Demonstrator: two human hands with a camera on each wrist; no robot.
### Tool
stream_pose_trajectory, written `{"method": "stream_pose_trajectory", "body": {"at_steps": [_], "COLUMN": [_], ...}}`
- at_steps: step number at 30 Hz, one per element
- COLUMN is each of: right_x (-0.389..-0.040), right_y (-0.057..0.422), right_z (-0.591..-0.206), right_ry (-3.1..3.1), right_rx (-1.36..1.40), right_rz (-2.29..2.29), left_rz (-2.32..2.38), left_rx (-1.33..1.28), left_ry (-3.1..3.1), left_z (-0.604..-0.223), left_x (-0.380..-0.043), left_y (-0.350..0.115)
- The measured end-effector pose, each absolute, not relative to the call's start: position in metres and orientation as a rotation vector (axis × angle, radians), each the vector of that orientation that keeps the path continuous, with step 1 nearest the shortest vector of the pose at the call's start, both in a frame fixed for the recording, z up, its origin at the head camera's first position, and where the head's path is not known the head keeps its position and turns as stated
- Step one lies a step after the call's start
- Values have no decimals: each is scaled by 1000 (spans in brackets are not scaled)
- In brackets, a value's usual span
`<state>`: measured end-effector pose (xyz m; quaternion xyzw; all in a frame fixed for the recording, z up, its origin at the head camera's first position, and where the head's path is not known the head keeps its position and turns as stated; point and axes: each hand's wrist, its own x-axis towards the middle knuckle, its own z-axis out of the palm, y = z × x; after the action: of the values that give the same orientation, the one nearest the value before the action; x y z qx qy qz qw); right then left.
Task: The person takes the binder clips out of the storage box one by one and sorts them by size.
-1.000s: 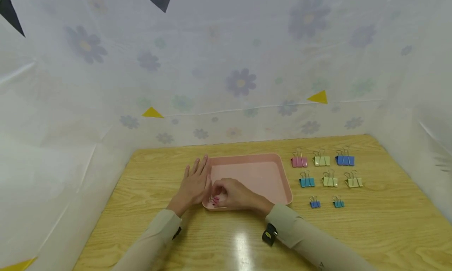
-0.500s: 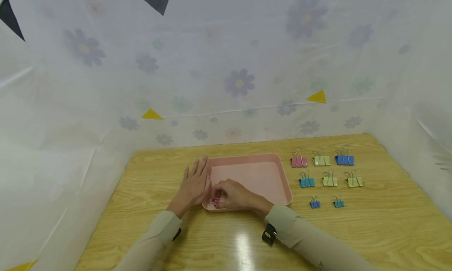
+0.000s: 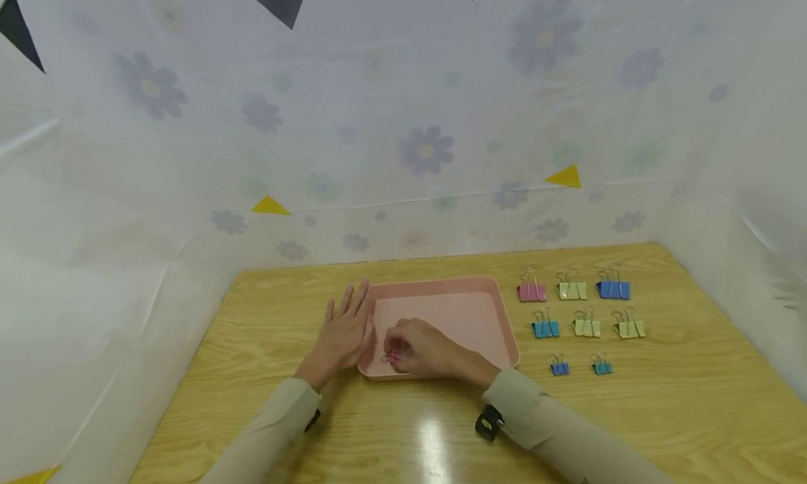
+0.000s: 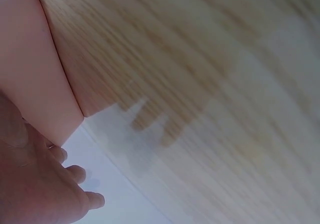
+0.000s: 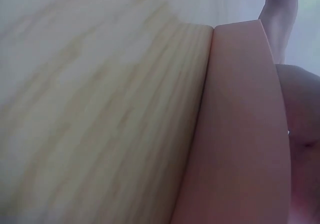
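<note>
A pink tray (image 3: 460,316) lies on the wooden table. My left hand (image 3: 340,340) rests against its left side, fingers straight and pointing away from me. Over the tray's near left part, my right hand (image 3: 425,347) pinches a small pink binder clip (image 3: 394,356) with wire handles; the fingers partly cover it. In the left wrist view, the left hand (image 4: 40,184) is beside the tray wall (image 4: 30,69). The right wrist view has the tray's outer wall (image 5: 240,109) in front of part of the right hand (image 5: 302,114), and the clip is hidden there.
Right of the tray, binder clips stand in rows: a pink clip (image 3: 532,293), a large blue clip (image 3: 614,290), pale yellow clips such as one yellow clip (image 3: 588,328), a teal clip (image 3: 545,328) and a small blue clip (image 3: 560,368). A patterned curtain (image 3: 378,155) hangs behind the table.
My right hand, with the pink binder clip, has shifted slightly right, away from the tray's left corner and my left hand. The left hand stays against the tray.
</note>
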<state>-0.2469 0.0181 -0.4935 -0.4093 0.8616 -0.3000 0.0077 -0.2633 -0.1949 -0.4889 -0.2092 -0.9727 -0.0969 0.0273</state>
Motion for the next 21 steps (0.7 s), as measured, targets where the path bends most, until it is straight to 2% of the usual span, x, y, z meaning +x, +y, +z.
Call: {"method": "stream_pose_trajectory", "body": {"at_steps": [9,21], "right_x": [-235,-219], "right_y": [34,65], "right_z": [-484,-476], "right_ry": [2823,2886], "right_rx": [-1323,-1208], "right_rz": [-901,-1015], "left_rz": [-282,-246], "left_rx": [-637,-632], "left_ry": [-2994,-2994], "left_z": [-489,-493], "left_x": [-262,-264], "left_y": [-194,-192]}}
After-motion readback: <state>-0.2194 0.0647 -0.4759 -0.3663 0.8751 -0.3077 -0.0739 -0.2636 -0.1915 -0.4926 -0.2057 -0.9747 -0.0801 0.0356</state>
